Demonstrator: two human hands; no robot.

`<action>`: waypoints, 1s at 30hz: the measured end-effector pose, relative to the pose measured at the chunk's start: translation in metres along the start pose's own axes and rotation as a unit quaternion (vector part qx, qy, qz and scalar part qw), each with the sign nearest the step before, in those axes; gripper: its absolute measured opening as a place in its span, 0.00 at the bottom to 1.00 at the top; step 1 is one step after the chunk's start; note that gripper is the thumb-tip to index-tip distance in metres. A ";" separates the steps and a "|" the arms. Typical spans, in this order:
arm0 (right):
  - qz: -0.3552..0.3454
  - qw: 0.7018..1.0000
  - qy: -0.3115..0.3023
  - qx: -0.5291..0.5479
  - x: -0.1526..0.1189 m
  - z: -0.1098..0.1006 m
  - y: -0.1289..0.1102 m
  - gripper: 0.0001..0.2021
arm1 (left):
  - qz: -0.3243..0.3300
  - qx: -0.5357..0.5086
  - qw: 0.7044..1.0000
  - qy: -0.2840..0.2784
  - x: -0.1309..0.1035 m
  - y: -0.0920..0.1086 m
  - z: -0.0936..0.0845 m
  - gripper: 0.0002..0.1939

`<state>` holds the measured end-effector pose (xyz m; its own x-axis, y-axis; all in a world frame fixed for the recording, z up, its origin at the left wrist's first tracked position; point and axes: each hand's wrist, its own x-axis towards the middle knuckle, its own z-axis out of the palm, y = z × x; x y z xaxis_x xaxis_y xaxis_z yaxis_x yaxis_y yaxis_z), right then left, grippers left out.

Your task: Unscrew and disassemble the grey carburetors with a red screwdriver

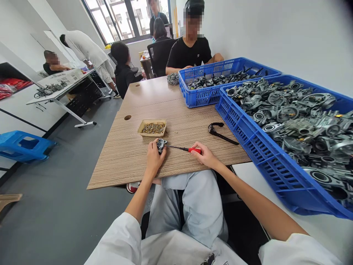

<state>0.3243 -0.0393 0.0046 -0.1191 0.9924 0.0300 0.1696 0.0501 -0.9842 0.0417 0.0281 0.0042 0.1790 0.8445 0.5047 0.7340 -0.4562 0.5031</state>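
Note:
My left hand (155,156) is closed around a small grey metal casting (161,145), holding it against the table near the front edge. In my right hand (205,156) is the red handle of a screwdriver (194,150). Its thin dark shaft points left, and the tip reaches the side of the casting; whether it sits in a screw is too small to tell. Just behind my left hand stands a cream tray (138,129) full of small brass-coloured screws (153,128). One loose screw (175,132) lies to the right of the tray.
A black wristwatch (217,130) lies right of my hands. Two blue crates (248,136) (190,97) of grey metal castings stand along the right side. Across the table sits a person in black (190,51). Other people are farther back; a blue stool (22,145) stands at left.

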 end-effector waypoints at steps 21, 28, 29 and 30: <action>0.014 0.999 0.018 -0.035 -0.003 0.005 -0.011 0.17 | 0.006 -0.008 1.000 -0.002 0.000 0.001 0.000 0.26; -0.011 0.996 0.050 -0.075 -0.003 0.002 -0.008 0.16 | 0.005 -0.006 1.000 -0.004 0.000 0.000 0.000 0.27; -0.010 0.996 0.050 -0.074 -0.003 0.002 -0.007 0.16 | 0.004 -0.006 1.000 -0.004 0.000 0.000 0.000 0.27; -0.009 0.996 0.049 -0.071 -0.002 0.002 -0.006 0.16 | 0.003 -0.007 1.000 -0.005 0.000 0.000 0.000 0.28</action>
<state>0.3218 -0.0418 0.0106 -0.0289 0.9970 0.0715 0.3065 0.0769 -0.9488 0.0415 0.0279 0.0040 0.1891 0.8444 0.5012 0.7242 -0.4647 0.5095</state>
